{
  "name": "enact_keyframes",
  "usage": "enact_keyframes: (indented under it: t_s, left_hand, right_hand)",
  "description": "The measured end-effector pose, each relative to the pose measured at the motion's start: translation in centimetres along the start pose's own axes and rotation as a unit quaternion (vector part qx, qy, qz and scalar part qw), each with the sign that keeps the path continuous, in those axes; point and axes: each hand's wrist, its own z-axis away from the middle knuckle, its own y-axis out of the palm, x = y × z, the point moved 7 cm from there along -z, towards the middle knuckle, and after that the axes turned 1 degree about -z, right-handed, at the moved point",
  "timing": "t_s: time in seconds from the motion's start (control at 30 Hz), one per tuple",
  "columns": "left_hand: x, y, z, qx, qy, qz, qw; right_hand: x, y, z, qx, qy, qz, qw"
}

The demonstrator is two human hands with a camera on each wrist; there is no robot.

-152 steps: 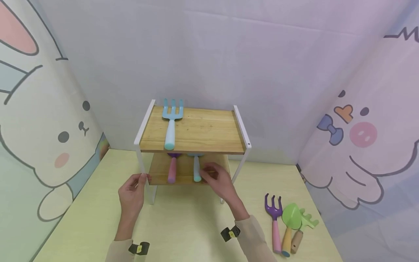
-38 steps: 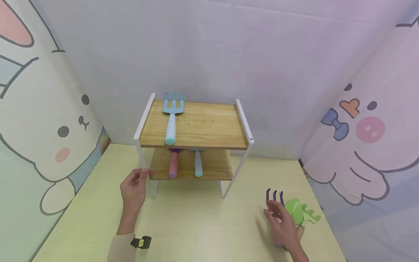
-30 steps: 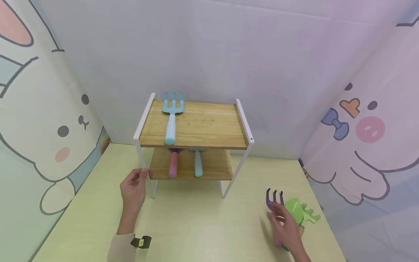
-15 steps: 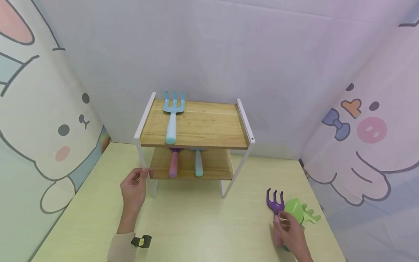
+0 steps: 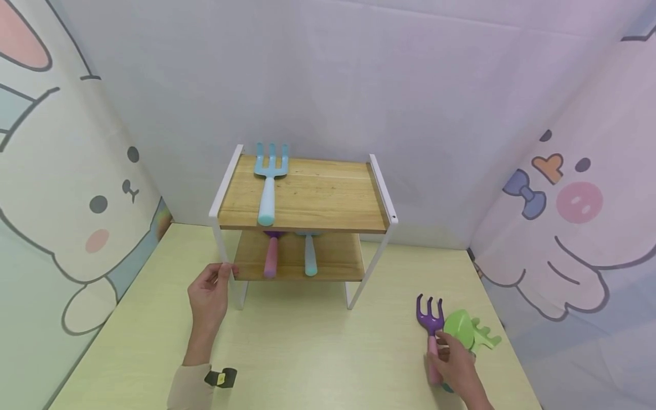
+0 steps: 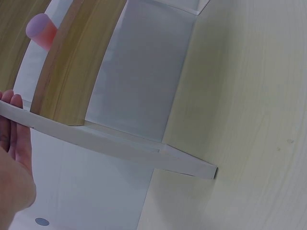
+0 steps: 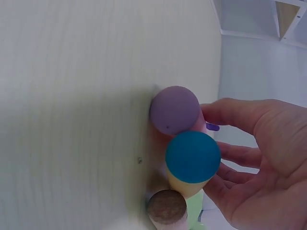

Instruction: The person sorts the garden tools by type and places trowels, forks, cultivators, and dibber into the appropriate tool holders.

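My left hand (image 5: 209, 296) holds the left white leg (image 6: 96, 136) of a two-tier wooden rack (image 5: 328, 199), fingertips behind the leg in the left wrist view. At the right, my right hand (image 5: 456, 364) pinches the pink handle of a purple toy hand fork (image 5: 430, 322), which lies on the table. Beside it are a green trowel (image 5: 459, 328), its yellow handle ending in a blue cap (image 7: 193, 157), and a green rake (image 5: 487, 340) with a brown handle end (image 7: 167, 207). My hand hides parts of these handles.
On the rack's top shelf lies a light-blue hand fork (image 5: 269, 182). Below, a pink handle (image 5: 271, 259) and a pale-blue handle (image 5: 310, 256) point forward, their heads mostly hidden under the top shelf. Printed cloth walls (image 5: 359, 85) enclose the table (image 5: 307, 353).
From beside the pale-blue handle on the lower shelf, my right hand has moved to the tools at right and lowered its fingers onto the purple fork's handle. My left hand stays put.
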Motion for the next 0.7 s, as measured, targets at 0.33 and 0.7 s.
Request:
enact_keyframes:
  t_s: [0.33,0.7]
  left_hand:
    - [-0.14,0.18,-0.08,0.002,0.0,0.011,0.9999]
    - [-0.05,0.03,0.06,0.004,0.006,0.018,0.9998]
  right_hand:
    - [0.11,-0.36,-0.78,0.006,0.001,0.025,0.9997]
    - [-0.57,-0.4,-0.85,0.023,0.018,-0.018,0.9994]
